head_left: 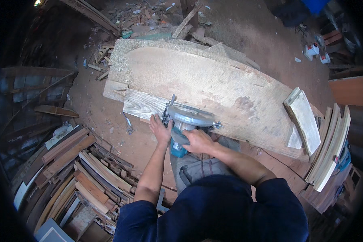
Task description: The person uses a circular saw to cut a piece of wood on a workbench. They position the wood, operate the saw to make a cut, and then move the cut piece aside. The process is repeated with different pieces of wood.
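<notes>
Bench, board, saw, hands: cut unfinished, I judge.
Counts, from my remote station: one bench, one grained board in work, one circular saw, two hands. The board lies along the bench's near edge, toward the near left corner; the saw rests on its right part. Left of the saw the board looks whole, so I judge that stretch left to cut; what is done I cannot tell, the saw body hiding any kerf. Right hand: clamped round the saw's handle. Left hand: fingers at the board's near edge, thumb beside the saw; grip I cannot tell.
</notes>
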`<state>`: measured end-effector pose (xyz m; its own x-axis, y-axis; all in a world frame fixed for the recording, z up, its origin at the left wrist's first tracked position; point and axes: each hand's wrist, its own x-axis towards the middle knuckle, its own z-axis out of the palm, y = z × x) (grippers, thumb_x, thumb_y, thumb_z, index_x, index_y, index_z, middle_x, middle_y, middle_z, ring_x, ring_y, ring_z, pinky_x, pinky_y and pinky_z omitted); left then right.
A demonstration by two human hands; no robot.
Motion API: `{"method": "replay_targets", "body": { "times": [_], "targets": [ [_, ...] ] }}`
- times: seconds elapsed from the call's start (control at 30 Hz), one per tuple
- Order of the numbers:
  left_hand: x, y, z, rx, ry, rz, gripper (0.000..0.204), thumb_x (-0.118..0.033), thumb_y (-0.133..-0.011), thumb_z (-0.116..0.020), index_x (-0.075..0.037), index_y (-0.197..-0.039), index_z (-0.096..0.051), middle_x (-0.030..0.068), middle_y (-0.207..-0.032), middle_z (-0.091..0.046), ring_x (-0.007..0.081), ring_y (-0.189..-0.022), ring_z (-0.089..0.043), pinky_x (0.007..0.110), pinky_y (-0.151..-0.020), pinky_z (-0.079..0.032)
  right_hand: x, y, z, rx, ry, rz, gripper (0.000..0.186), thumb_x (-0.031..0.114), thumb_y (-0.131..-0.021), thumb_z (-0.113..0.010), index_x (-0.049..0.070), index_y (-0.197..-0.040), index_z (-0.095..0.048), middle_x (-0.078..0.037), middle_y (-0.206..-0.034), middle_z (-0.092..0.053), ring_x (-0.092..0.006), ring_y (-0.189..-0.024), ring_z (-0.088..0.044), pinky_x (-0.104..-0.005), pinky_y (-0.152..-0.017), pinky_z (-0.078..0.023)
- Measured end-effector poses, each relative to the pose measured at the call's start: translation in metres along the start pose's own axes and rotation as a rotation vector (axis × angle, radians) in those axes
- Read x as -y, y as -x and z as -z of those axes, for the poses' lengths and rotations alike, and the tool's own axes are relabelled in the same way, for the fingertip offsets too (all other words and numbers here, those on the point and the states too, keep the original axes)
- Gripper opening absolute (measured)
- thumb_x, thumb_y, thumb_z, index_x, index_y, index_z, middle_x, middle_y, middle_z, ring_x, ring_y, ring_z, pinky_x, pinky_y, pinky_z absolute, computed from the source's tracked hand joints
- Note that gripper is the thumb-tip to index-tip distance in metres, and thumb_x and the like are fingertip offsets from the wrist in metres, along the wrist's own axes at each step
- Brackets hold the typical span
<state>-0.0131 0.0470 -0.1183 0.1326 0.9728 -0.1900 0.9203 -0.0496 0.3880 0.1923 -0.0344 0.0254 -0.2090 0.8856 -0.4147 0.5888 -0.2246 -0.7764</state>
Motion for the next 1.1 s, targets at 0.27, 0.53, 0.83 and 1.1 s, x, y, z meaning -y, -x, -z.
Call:
{"method": "replay_targets", "body": {
  "times": [0.27, 0.53, 0.83, 1.1],
  "targets": [
    [0.036, -0.026, 0.003, 0.01, -0.036, 0.013, 0.093, -0.043, -0.086, -0.07, 0.003, -0.153, -0.025, 0.0267, -0.159, -0.018, 0.0421, -0.15, -0.012, 0.063, -0.118, -0.011, 0.032, -0.03, 0.008, 0.094, -0.011, -0.018, 0.048, 0.029, -0.081, -0.073, -0.003, -0.114, -0.061, -0.026, -0.098, -0.069, -0.0435, -0.093, -0.068, -0.0506, -0.084, -0.055],
    [0.061, -0.051, 0.022, 0.019, -0.073, 0.027, 0.09, -0.044, -0.085, -0.07, -0.002, -0.154, -0.029, 0.0264, -0.159, -0.02, 0.0432, -0.149, -0.015, 0.063, -0.117, -0.014, 0.047, -0.066, -0.008, 0.089, -0.018, 0.016, 0.049, 0.03, -0.081, -0.073, -0.004, -0.114, -0.06, -0.027, -0.098, -0.068, -0.0443, -0.094, -0.067, -0.0509, -0.085, -0.054],
    [0.095, -0.084, 0.043, 0.004, -0.089, 0.024, 0.089, -0.046, -0.086, -0.07, -0.002, -0.153, -0.031, 0.0265, -0.158, -0.02, 0.0441, -0.149, -0.014, 0.064, -0.116, -0.014, 0.074, -0.11, -0.024, 0.114, 0.001, -0.004, 0.05, 0.031, -0.08, -0.073, -0.004, -0.114, -0.059, -0.027, -0.097, -0.068, -0.0448, -0.094, -0.067, -0.0505, -0.086, -0.054],
    [0.127, -0.111, 0.059, -0.009, -0.059, -0.007, 0.089, -0.041, -0.085, -0.072, -0.002, -0.153, -0.029, 0.0278, -0.158, -0.021, 0.0456, -0.148, -0.015, 0.064, -0.116, -0.013, 0.099, -0.143, -0.031, 0.129, -0.021, -0.01, 0.048, 0.03, -0.081, -0.072, -0.003, -0.112, -0.06, -0.027, -0.097, -0.069, -0.0446, -0.093, -0.067, -0.0504, -0.087, -0.054]
  ]
}}
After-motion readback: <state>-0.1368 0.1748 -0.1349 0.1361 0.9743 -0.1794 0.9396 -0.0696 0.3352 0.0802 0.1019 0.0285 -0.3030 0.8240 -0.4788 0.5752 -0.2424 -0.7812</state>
